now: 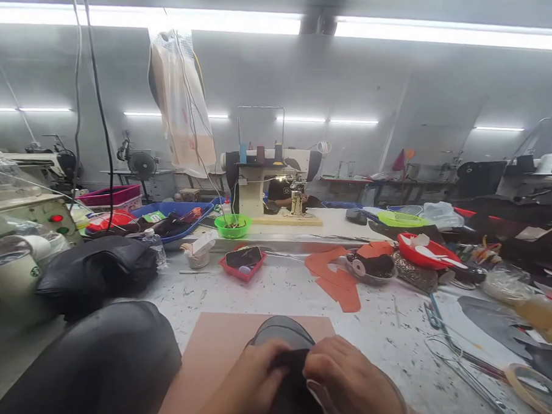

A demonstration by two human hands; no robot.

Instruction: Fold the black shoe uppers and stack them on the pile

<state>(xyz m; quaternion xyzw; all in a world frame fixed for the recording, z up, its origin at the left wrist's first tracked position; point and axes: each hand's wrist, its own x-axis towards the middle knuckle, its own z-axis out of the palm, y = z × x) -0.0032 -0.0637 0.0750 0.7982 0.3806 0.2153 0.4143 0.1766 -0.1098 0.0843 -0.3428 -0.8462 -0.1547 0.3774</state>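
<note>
A curved dark grey-black leather piece point(281, 330) lies over a pinkish-tan sheet point(212, 335) at the front of the worktable. My left hand point(253, 376) grips its left side, thumb and fingers pinched together at a dark fold. On the other side, my right hand point(352, 377) is closed over the edge of the same piece, with a pale strip or cord showing under the palm. Both hands are slightly blurred, and they hide much of the piece. A large rounded black leather-like bundle point(100, 367) fills the left foreground, beside my left forearm.
Behind stands a sewing machine point(274, 164) with thread spools. Nearby are a green bowl point(232, 227), a red tray point(243, 266), orange cut pieces point(338, 283) and a red dish point(429, 255). Scissors point(466, 369) and a tape roll point(533, 385) lie at right.
</note>
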